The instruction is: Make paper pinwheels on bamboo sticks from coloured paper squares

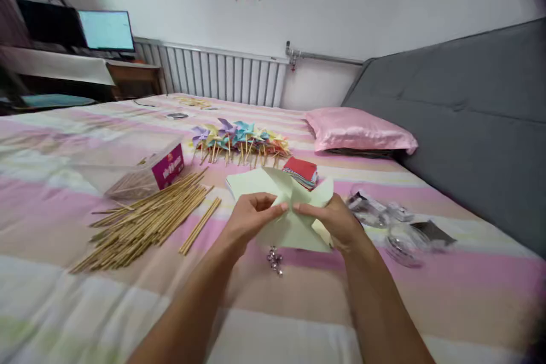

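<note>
Your left hand point(249, 213) and right hand point(336, 222) both pinch the pale green paper point(294, 210), folded into flaps, above the striped bed point(63, 296). Small silver pins point(275, 260) lie just below it. Sticks point(149, 219) lie left, finished pinwheels point(239, 139) beyond.
</note>
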### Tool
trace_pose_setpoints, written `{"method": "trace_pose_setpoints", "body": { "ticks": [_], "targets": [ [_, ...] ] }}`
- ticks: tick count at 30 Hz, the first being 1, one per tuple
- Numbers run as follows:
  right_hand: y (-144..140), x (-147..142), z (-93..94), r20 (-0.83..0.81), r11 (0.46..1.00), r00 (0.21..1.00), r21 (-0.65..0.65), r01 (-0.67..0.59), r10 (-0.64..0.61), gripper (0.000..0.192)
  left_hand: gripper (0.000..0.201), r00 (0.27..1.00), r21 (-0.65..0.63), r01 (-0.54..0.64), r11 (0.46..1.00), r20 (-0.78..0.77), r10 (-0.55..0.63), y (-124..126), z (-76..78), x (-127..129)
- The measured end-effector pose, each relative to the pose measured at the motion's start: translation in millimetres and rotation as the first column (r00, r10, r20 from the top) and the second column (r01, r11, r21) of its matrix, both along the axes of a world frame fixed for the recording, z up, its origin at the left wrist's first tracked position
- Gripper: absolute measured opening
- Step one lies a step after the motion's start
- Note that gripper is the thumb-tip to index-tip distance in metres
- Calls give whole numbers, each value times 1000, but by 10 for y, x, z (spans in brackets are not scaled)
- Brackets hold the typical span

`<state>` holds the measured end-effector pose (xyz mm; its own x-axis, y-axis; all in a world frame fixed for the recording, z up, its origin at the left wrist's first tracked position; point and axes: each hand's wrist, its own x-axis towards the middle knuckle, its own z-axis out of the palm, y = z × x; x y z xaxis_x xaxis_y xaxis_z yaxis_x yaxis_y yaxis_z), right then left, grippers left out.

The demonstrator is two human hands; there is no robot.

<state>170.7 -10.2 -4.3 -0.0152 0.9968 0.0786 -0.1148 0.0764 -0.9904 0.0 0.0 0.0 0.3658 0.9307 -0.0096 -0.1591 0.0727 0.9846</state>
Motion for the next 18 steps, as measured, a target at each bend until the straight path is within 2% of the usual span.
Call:
{"method": "trace_pose_setpoints", "body": {
  "ticks": [6, 11, 18],
  "targets": [
    [-4, -49, 47, 19, 984, 992, 126, -129, 127, 48, 29, 996, -20, 30, 999, -83, -32, 27, -34, 19],
    [-29, -38, 68, -17, 979, 983, 91, -183, 185, 45, 24, 995, -45, 96, 994, -34, -98, 43, -60, -36],
    [-48, -44, 84, -32, 975, 977, 72, -210, 213, 45, 23, 996, -42, 85, 995, 3, -85, 27, -50, -37]
  ]
}}
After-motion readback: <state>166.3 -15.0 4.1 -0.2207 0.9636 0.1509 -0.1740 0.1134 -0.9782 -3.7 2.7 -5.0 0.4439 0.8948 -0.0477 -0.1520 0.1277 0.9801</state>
